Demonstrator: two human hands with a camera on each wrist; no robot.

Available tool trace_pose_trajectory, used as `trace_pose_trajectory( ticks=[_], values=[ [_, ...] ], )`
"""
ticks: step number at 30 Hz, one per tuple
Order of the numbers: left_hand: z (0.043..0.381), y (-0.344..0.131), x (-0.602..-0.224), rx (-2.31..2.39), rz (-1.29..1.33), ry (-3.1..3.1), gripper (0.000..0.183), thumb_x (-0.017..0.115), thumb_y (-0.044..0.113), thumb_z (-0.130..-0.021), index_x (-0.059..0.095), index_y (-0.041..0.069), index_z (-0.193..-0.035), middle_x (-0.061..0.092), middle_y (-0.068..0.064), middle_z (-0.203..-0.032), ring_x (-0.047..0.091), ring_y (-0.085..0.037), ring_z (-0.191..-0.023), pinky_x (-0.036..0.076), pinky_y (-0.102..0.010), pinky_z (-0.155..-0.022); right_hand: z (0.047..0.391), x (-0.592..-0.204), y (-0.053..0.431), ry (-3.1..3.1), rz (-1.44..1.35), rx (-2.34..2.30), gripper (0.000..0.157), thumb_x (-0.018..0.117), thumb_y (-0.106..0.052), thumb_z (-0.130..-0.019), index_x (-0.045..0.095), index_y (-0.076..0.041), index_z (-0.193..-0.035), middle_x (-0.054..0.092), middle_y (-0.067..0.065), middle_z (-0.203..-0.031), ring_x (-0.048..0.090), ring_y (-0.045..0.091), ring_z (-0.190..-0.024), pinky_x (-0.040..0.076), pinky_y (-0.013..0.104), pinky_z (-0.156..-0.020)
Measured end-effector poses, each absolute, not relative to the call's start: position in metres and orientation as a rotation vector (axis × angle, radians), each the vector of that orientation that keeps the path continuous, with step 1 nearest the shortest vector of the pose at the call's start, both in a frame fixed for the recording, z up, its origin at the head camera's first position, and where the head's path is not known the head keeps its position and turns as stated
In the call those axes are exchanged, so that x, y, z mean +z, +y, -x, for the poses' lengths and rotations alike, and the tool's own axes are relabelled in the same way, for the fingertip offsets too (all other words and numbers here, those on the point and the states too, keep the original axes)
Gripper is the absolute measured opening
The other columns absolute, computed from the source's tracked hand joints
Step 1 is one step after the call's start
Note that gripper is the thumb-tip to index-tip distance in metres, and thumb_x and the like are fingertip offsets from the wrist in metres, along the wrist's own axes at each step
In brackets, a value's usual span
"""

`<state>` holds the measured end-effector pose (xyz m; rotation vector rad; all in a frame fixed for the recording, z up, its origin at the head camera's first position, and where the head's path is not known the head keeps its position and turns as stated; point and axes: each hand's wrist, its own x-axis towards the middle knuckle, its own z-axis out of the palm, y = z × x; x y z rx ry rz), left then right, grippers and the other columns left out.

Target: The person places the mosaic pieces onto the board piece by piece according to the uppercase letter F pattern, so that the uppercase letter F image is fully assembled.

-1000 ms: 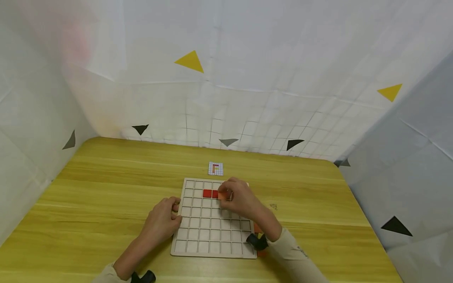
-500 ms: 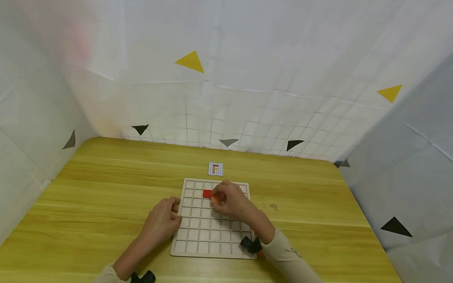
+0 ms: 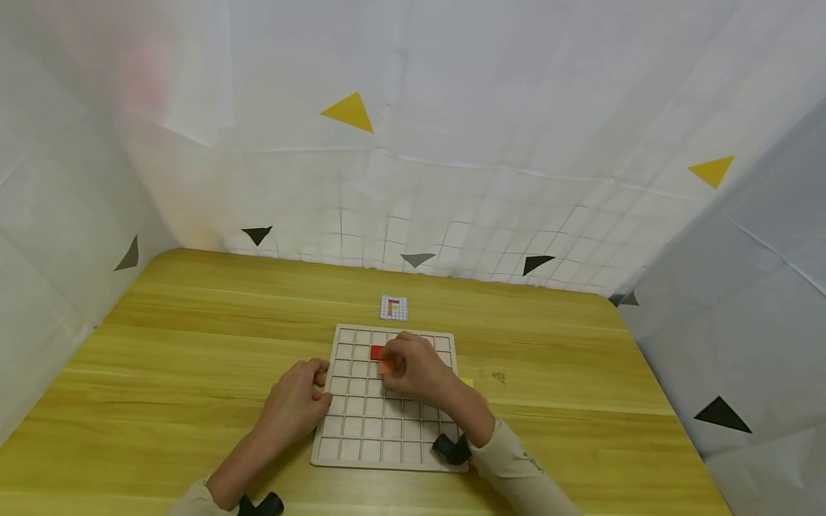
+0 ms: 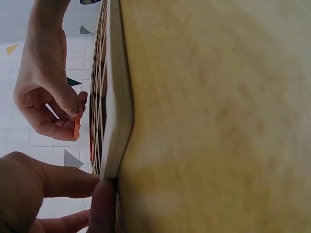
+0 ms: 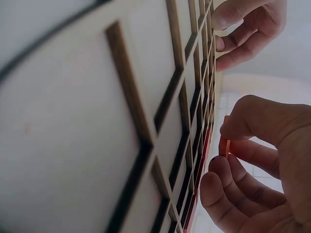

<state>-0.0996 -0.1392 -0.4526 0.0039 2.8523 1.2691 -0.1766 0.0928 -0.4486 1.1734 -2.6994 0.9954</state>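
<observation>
- On my head feed the orange tile (image 3: 386, 367) is small, flat and bright, with one straight-edged corner clear of the fingers; the rest is covered, so I cannot tell its full outline.
- From both wrist feeds I see it nearly edge-on: a thin, plain orange slip, raised off the board with a gap beneath it.
- The right hand (image 3: 418, 369) pinches that tile between thumb and fingers, over the far half of the board.
- Just beside the tile, a red tile (image 3: 376, 352) lies in a cell of the second row from the far edge, partly hidden by the right hand. My right wrist feed shows red running along the grid there.
- The board (image 3: 372, 428) is pale and wood-coloured, ruled into square cells by raised dividers, with rounded corners.
- The left hand (image 3: 297, 400) has bent fingers touching the board's left edge; I cannot tell whether it grips that edge or only presses it.
- Past the right edge, near the right wrist, I make out a yellow piece (image 3: 467, 383).
- Beyond the far edge lies a small gridded card (image 3: 393, 307) bearing a coloured figure.
- Everything rests on a yellowish wood-grain table (image 3: 193, 322), with a white cloth backdrop (image 3: 452, 86) behind carrying yellow, black and grey triangles.
</observation>
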Motion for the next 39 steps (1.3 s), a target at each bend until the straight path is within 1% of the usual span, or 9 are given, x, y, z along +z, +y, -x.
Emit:
trace_pose_trajectory(
  ticks=[8, 15, 21, 29, 39],
  values=[
    [0.100, -0.139, -0.452, 1.267, 0.001, 2.847, 0.042, 0.071, -0.001, -0.080, 0.063, -0.005, -0.121, 0.058, -0.005, -0.093, 0.059, -0.014, -0.076, 0.049, -0.036, -0.069, 0.176, -0.451, 0.088, -2.705, -1.177, 1.019, 0.023, 0.076, 0.000, -0.075, 0.072, -0.006, -0.097, 0.060, 0.003, -0.088, 0.056, 0.017, -0.076, 0.047, 0.025, -0.065],
    [0.101, -0.139, -0.452, 1.255, -0.005, 2.852, 0.044, 0.071, 0.000, -0.080, 0.063, -0.005, -0.122, 0.058, -0.005, -0.094, 0.059, -0.014, -0.076, 0.049, -0.036, -0.069, 0.176, -0.454, 0.085, -2.699, -1.195, 1.043, 0.022, 0.075, 0.001, -0.077, 0.071, -0.003, -0.099, 0.059, 0.005, -0.088, 0.057, 0.017, -0.071, 0.047, 0.022, -0.062],
    [0.101, -0.139, -0.452, 1.260, -0.001, 2.847, 0.044, 0.072, -0.001, -0.080, 0.063, -0.005, -0.122, 0.058, -0.006, -0.094, 0.059, -0.015, -0.077, 0.049, -0.036, -0.069, 0.177, -0.453, 0.082, -2.708, -1.192, 1.034, 0.021, 0.074, 0.001, -0.078, 0.072, -0.002, -0.099, 0.061, 0.007, -0.090, 0.058, 0.018, -0.073, 0.047, 0.022, -0.062],
    [0.101, -0.140, -0.454, 1.263, -0.002, 2.841, 0.044, 0.072, 0.000, -0.080, 0.063, -0.004, -0.122, 0.058, -0.005, -0.095, 0.059, -0.015, -0.077, 0.049, -0.036, -0.069, 0.178, -0.455, 0.080, -2.706, -1.204, 1.020, 0.022, 0.074, 0.001, -0.079, 0.071, 0.000, -0.100, 0.060, 0.009, -0.092, 0.059, 0.016, -0.074, 0.048, 0.021, -0.063],
    [0.101, -0.140, -0.453, 1.266, 0.003, 2.833, 0.043, 0.072, -0.001, -0.080, 0.063, -0.004, -0.123, 0.058, -0.005, -0.095, 0.059, -0.014, -0.077, 0.049, -0.035, -0.068, 0.178, -0.455, 0.078, -2.766, -1.162, 0.981, 0.020, 0.075, -0.002, -0.080, 0.071, -0.003, -0.100, 0.060, 0.006, -0.092, 0.058, 0.015, -0.075, 0.048, 0.022, -0.064]
  ],
)
